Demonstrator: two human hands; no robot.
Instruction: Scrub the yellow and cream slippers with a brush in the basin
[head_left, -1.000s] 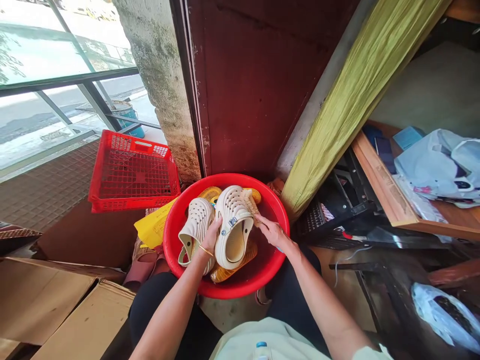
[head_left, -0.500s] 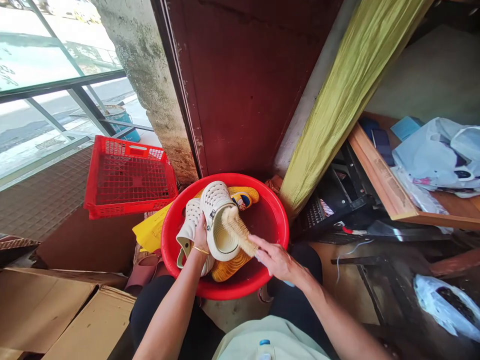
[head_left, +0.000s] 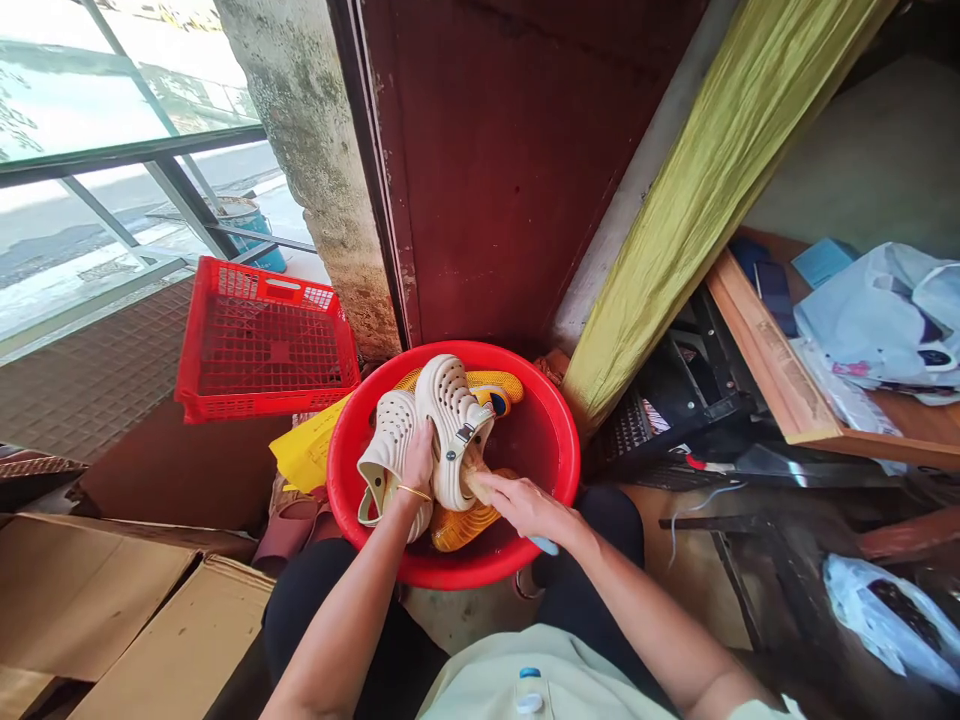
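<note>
basin [head_left: 568, 455] holding yellow footwear [head_left: 461, 526], left hand [head_left: 417, 460] grasping clog [head_left: 442, 402], right hand [head_left: 531, 508] clutching brush [head_left: 475, 480]

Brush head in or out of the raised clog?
In: the brush, held in the right hand, reaches into the raised cream clog through its opening.

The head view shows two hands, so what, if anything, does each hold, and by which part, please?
The left hand holds one white clog by its side; the right hand, a brush by its handle.
</note>
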